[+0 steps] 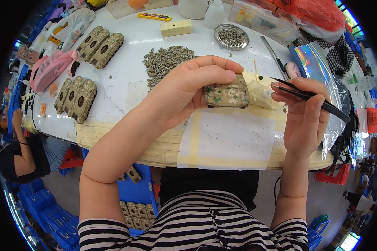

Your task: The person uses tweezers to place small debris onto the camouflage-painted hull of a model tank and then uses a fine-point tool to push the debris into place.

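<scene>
In my left hand point(184, 85) is a small casing point(227, 94) with a green and tan pixel camouflage pattern, gripped between thumb and fingers above the table. My right hand point(308, 111) pinches black tweezers point(308, 95), whose tips point left toward the casing but stay apart from it. Behind the casing lies a cream-coloured block point(264, 94) with a thin wooden stick point(256, 69) and a small black dot by it. Below the casing, a white sheet point(234, 138) taped to the table edge carries many tiny scattered specks.
A heap of small metallic parts point(165, 62) lies mid-table, with more in a round metal dish point(231, 37). Camouflage casings stand in two groups point(100, 46) at left, near a pink mesh pouch point(52, 69). A yellow cutter point(154, 16) and white bottle point(214, 16) sit behind. Another person point(23, 154) sits left.
</scene>
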A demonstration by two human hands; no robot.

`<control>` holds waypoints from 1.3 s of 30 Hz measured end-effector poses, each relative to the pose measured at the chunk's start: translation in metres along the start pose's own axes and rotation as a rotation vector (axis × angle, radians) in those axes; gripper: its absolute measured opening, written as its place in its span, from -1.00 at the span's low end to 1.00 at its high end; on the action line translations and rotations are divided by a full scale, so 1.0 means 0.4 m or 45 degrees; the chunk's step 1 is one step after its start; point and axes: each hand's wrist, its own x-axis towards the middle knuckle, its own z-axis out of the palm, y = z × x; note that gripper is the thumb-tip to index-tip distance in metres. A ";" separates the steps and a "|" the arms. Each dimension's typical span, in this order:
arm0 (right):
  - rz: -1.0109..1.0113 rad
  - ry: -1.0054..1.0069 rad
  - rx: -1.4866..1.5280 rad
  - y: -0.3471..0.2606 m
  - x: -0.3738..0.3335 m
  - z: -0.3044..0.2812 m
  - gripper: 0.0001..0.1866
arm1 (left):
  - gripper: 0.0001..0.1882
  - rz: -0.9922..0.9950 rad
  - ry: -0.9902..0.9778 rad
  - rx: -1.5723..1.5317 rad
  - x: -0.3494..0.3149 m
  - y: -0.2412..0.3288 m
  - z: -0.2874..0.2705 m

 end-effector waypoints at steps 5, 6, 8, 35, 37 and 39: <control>0.026 -0.026 -0.037 0.000 0.007 -0.014 -0.61 | -0.65 0.012 0.051 0.040 0.002 0.004 -0.004; 0.018 -0.050 -0.055 -0.001 0.007 -0.016 -0.61 | -0.65 0.011 0.057 0.045 0.003 0.004 -0.003; 0.006 0.002 -0.065 -0.004 0.008 -0.008 -0.62 | -0.65 0.009 0.066 0.055 0.005 0.003 -0.002; -0.091 -0.103 -1.260 0.002 -0.010 -0.042 -0.89 | -0.68 0.027 0.070 0.050 0.005 -0.006 0.002; -0.132 -0.069 -1.263 0.001 -0.011 -0.044 -0.89 | -0.69 0.052 0.057 0.081 0.008 -0.012 0.003; -0.216 -0.002 -1.263 -0.004 -0.011 -0.048 -0.88 | -0.72 0.076 0.017 0.134 0.009 -0.015 0.006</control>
